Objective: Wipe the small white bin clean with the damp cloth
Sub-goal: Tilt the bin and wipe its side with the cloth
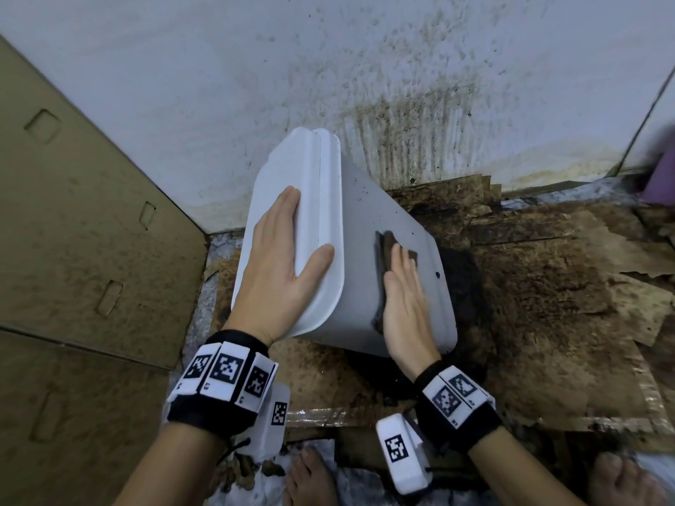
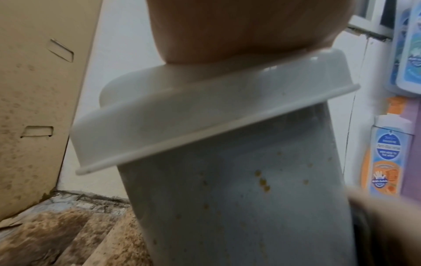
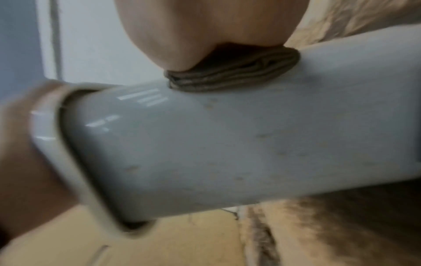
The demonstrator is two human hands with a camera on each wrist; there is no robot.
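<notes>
At the centre of the head view, the left hand point(image 1: 279, 264) lay flat on the lid end of the small white bin point(image 1: 369, 213), fingers straight and together, thumb spread over the rim towards three o'clock. And the right hand point(image 1: 405, 297) was right there at four o'clock of it, fingers straight, pressing a folded brown cloth point(image 1: 389, 246) against the bin's grey side wall. From the right wrist, the cloth point(image 3: 232, 75) showed as a wad of folded layers squashed under the palm. Brown specks dotted the bin's wall point(image 2: 262, 181) in the left wrist view. The bin was tipped over, lid towards eleven o'clock, base towards five, above stained cardboard point(image 1: 548, 279) on the floor. A dirty wall point(image 1: 401, 115) rose at twelve o'clock; a cardboard box point(image 1: 84, 231) stood at nine.
</notes>
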